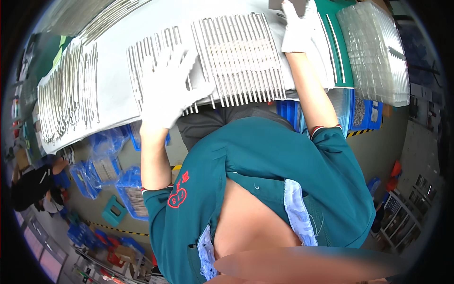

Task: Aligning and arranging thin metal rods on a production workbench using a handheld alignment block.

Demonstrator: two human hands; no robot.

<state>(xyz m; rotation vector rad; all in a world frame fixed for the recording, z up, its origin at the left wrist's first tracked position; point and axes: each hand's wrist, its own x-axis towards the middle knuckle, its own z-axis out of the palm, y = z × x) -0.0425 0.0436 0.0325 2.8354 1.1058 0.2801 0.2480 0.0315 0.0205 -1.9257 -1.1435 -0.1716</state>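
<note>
Head view, looking down over teal work shirt [265, 180] at white-covered bench [113, 90].

Left hand [168, 87], white glove, fingers spread wide and flat, palm pressed down on near row of thin metal rods [151, 61]; nothing gripped, just resting on top, near bench's front edge.

Right hand [299, 26], white glove, reached far forward to bench's back edge, fingers extended, touching a dark flat object [279, 4] at top of frame; whether closed on it cannot be told, object cut off by rim.

Between hands: larger row of metal rods [241, 57], laid parallel like a comb, ends overhanging front edge of bench.

Far left of bench: more metal rods in loose curved fan [66, 94], well apart from left hand. Further bundle [99, 19] along top left edge.

Right of bench: stack of clear plastic trays [376, 52] on green mat [343, 47], beside right forearm.

Under bench: blue plastic bins [364, 113], blue bags with parts [106, 163] on floor, possibly more rods inside. Yellow-black floor tape [359, 132].

Lower left: another person in dark clothing [33, 184], crouched, well apart.
</note>
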